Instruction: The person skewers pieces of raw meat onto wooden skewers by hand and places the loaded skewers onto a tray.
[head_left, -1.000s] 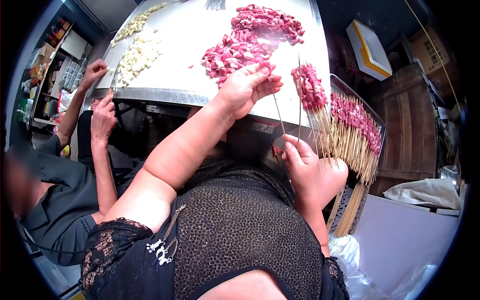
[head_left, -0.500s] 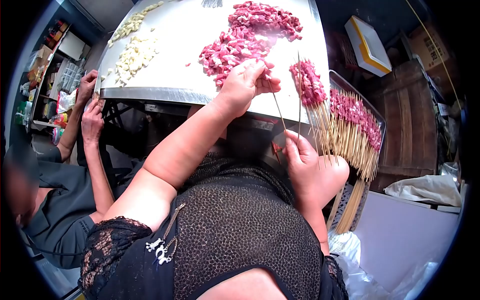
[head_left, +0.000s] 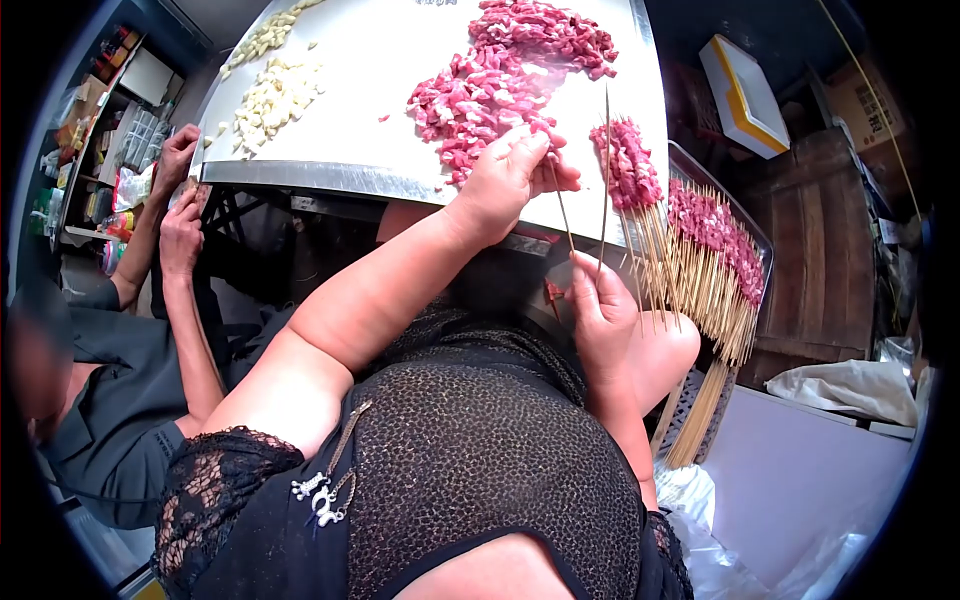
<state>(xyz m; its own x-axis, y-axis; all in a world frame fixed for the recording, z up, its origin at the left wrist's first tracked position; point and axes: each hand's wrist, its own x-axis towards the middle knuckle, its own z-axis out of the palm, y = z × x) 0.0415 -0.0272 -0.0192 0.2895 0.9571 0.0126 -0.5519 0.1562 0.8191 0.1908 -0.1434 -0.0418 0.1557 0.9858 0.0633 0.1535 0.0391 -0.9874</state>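
My left hand (head_left: pixel 505 180) is over the table's near edge beside a heap of raw meat pieces (head_left: pixel 490 100). Its fingers are closed around a piece of meat at the upper end of a bamboo skewer (head_left: pixel 563 208); much of that piece is hidden. The lower end of this skewer sits in my right hand (head_left: pixel 605 305), fingers pinched shut. A second bamboo skewer (head_left: pixel 606 170) also rises from my right hand, pointing up past the table edge. Loaded meat skewers (head_left: pixel 628 170) lie just beyond, sticks toward me.
A metal tray (head_left: pixel 768 262) right of the table (head_left: pixel 350 110) holds many more meat skewers (head_left: pixel 715 235). Bare bamboo sticks (head_left: pixel 700 420) lie below it in a dark basket. Peeled garlic cloves (head_left: pixel 275 100) are at the table's left, where another person's hands (head_left: pixel 182 230) work at the edge.
My left hand has come slightly down and right, nearer my right hand, still on the skewer. The view has shifted a little. My right hand stays nearly in place with both skewers.
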